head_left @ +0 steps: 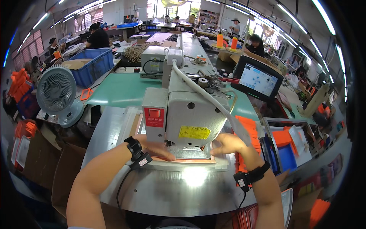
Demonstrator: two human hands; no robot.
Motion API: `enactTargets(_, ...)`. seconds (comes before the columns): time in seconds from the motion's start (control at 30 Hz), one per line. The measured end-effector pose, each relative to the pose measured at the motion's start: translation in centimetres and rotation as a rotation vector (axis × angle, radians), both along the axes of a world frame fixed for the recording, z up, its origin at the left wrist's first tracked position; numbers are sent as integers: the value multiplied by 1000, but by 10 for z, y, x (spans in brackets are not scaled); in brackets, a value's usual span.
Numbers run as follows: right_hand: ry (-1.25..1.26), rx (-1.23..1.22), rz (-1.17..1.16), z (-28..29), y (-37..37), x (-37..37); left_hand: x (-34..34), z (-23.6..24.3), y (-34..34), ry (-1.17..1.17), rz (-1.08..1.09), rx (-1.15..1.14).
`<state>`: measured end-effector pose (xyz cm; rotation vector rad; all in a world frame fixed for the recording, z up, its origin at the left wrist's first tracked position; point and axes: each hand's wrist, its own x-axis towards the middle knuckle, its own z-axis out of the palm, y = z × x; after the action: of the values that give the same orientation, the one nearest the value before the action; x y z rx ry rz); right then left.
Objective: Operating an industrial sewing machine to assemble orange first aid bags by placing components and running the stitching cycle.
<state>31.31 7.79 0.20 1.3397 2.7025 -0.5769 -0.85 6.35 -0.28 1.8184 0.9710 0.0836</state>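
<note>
A large grey industrial sewing machine [198, 114] fills the middle, its head above a lit rectangular frame [187, 165] on the metal table [164, 191]. Inside the frame lies a flat greyish panel [190, 154], with an orange strip [194, 161] along its near side. My left hand [158, 150] lies over the frame's left part, fingers stretched toward the panel, partly behind the machine head. At the panel's right side is my right hand [227, 145], thumb and fingers apart. Neither hand visibly holds anything. The needle area is hidden by the machine head.
A grey fan [57, 89] and a blue crate [89, 68] stand at left. A touch screen [257, 78] is mounted at right, above orange pieces [248, 131] and a blue tray [284, 154]. Cables hang from both wrists. Several people work farther back.
</note>
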Motion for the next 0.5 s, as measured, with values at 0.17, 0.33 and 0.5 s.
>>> enactTargets(0.17, 209, 38, -163, -27, -18, -4, -17, -45, 6, 299, -81, 298)
enactTargets(0.33, -91, 375, -211, -26, -124, -29, -6, -32, -97, 430, -285, 616)
enactTargets(0.5, 84, 650, -355, -45, -150, -34, -36, -19, -118, 310, 40, 1094)
